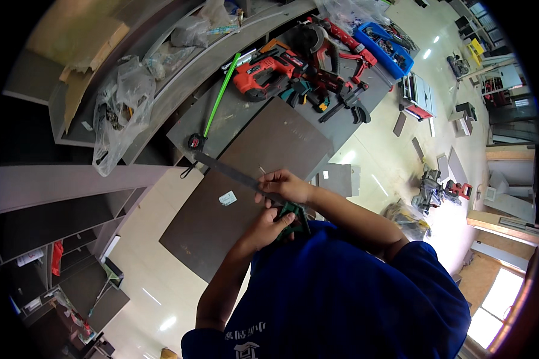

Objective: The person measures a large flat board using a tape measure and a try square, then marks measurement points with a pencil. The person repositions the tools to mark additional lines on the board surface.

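Close to my body, my left hand point(266, 231) is closed around the green handle of what looks like a handsaw. Its long dark blade point(230, 172) reaches up and left over a brown board point(284, 133). My right hand point(286, 186) has its fingers bent and pinched on the blade near the handle. Beyond the blade's far end sits a black tape measure point(196, 142), with its bright green tape point(222, 93) pulled out. A small white label point(227, 198) lies on the board, left of my hands.
Red power tools point(262, 78), clamps point(351, 103) and a blue bin point(384, 51) of small parts crowd the bench's far end. A grey shelf unit with clear plastic bags point(126, 102) stands left. Across the floor at right are a mitre saw point(430, 190) and loose board pieces.
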`<state>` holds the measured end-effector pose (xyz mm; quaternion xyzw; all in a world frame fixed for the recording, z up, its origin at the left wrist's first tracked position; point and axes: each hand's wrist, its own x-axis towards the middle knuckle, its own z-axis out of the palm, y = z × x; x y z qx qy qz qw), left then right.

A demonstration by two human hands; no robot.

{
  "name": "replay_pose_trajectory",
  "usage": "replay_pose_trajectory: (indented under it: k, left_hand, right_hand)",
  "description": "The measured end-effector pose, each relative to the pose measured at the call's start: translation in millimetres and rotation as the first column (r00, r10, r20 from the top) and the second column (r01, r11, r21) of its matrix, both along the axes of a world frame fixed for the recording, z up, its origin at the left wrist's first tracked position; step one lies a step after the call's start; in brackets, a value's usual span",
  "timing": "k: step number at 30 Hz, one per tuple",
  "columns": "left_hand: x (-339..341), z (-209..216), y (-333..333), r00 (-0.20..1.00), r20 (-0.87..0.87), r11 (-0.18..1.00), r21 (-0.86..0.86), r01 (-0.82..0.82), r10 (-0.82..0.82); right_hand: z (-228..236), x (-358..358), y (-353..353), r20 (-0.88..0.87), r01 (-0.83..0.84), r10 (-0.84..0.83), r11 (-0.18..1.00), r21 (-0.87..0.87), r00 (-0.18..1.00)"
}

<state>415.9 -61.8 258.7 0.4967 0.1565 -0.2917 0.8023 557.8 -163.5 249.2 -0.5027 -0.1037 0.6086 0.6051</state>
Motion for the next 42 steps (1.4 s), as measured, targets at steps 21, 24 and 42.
replay_pose_trajectory:
  k: [21, 24, 42]
  left_hand:
    - [85, -11, -26, 0.992, -0.039, 0.986, -0.126, 0.111, -0.116]
    - [83, -10, -34, 0.997, -0.025, 0.994, -0.075, 0.076, -0.078]
    - [57, -7, -18, 0.998, 0.051, 1.000, -0.005, -0.030, 0.030]
  right_hand:
    - [-3, 75, -38, 0.144, 0.144, -0.166, 0.978, 0.150, 0.976]
    - [-1, 75, -38, 0.152, 0.136, -0.149, 0.986, 0.094, 0.977]
    - [-19, 51, -35, 0.308, 0.110, -0.151, 0.983, 0.146, 0.939]
